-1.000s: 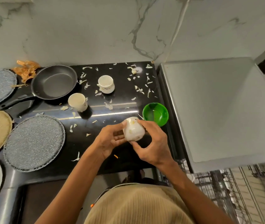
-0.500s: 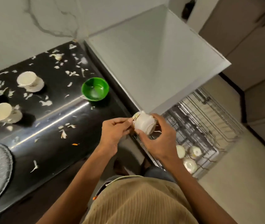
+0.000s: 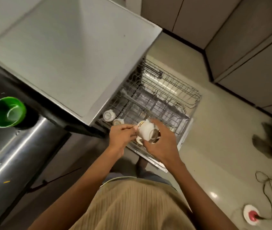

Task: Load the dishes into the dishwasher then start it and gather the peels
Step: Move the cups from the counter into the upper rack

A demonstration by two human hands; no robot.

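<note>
1. Hands: the right hand (image 3: 161,143) grips a small white ceramic cup (image 3: 146,131), tipped on its side; the left hand (image 3: 121,136) pinches its rim.
2. Cup hangs above the pulled-out grey wire dishwasher rack (image 3: 158,100).
3. At nine o'clock, a round green plastic bowl (image 3: 6,112) sits on the black bench (image 3: 7,146).

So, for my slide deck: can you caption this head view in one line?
Both hands, left and right, hold a white cup over the pulled-out dishwasher rack.

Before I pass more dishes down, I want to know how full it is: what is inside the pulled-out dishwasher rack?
The dishwasher rack shows two white cups near its counter-side corner. Both hands hold another white cup above it, hiding the rack's near corner.
</note>
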